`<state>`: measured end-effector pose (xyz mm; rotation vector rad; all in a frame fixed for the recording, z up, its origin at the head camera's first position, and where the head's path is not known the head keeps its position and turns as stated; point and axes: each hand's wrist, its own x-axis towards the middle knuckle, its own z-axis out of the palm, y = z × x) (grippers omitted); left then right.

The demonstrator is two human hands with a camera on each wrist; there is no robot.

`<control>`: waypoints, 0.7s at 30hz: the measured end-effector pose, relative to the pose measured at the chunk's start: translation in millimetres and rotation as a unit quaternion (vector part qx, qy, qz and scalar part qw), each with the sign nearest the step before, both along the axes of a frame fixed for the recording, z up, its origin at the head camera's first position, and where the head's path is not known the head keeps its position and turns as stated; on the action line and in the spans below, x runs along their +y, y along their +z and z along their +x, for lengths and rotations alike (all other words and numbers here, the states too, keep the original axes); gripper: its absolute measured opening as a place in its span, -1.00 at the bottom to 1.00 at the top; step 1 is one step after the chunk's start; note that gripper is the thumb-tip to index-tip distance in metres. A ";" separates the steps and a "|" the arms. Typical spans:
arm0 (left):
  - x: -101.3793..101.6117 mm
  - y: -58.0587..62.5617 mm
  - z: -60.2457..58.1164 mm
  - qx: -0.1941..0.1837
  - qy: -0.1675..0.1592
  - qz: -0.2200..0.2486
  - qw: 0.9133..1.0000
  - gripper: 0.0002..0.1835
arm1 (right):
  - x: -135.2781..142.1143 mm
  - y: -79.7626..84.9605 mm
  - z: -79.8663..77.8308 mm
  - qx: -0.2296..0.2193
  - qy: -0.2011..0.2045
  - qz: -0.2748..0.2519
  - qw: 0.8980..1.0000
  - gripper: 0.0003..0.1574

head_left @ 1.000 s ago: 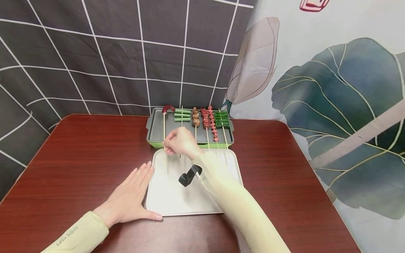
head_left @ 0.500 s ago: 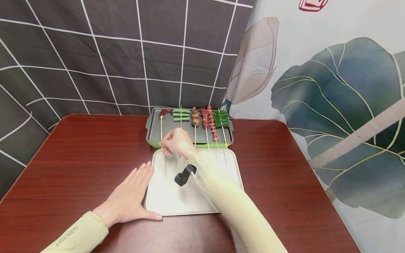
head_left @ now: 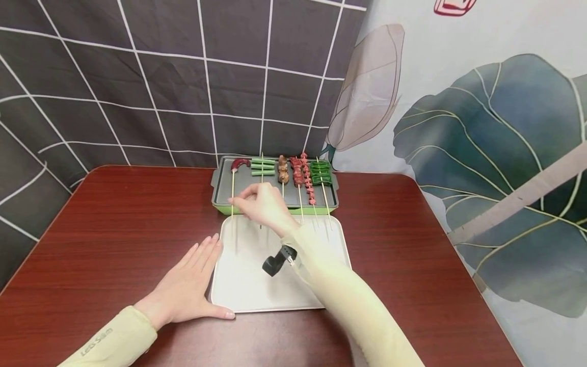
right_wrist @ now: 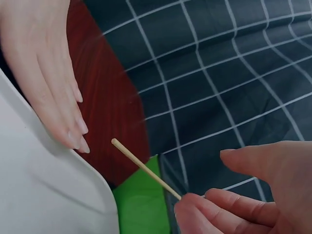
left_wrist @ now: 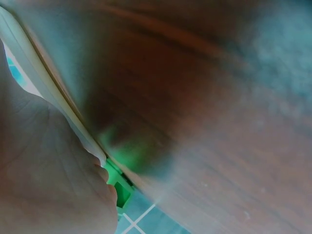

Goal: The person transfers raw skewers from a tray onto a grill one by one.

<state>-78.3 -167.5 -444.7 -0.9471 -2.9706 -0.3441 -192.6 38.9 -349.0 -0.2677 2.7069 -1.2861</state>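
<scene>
In the head view a skewer (head_left: 233,184) with a dark red, curved piece at its far end lies at the left side of a grey grill pan (head_left: 222,188). My right hand (head_left: 265,205) is at the stick's near part. Its thumb and fingers stand apart in the right wrist view, where the bare stick end (right_wrist: 144,166) runs up to the fingertips. My left hand (head_left: 188,285) lies with straight fingers along the left edge of a white tray (head_left: 257,290). That hand's palm (left_wrist: 53,165) fills the lower left of the left wrist view.
Several other skewers lie side by side in the pan: green stalks (head_left: 263,167), browned meat (head_left: 283,171), red meat (head_left: 298,173), small pink pieces (head_left: 312,193) and green pepper (head_left: 321,173). Their sticks overhang the tray. A gridded dark cloth (head_left: 160,76) hangs behind the table (head_left: 137,214).
The curved red skewer has shifted slightly left and its head has come down. My right hand's pinch on the stick has loosened, with the fingers now spread from the thumb. The left hand stays.
</scene>
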 end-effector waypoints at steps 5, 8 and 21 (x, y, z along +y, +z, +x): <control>-2.7 -0.1 1.0 -0.002 0.000 0.000 1.000 0.52 | 17.7 0.2 12.5 0.034 0.022 -0.011 0.999 -0.68; -3.1 -0.6 2.0 -0.004 0.002 0.003 1.000 0.52 | 29.0 0.0 21.2 0.045 0.040 -0.036 0.998 -0.67; -1.3 -2.3 4.5 -0.003 -0.003 0.015 1.000 0.54 | 109.4 -0.5 57.3 0.179 0.049 -0.019 0.983 -0.39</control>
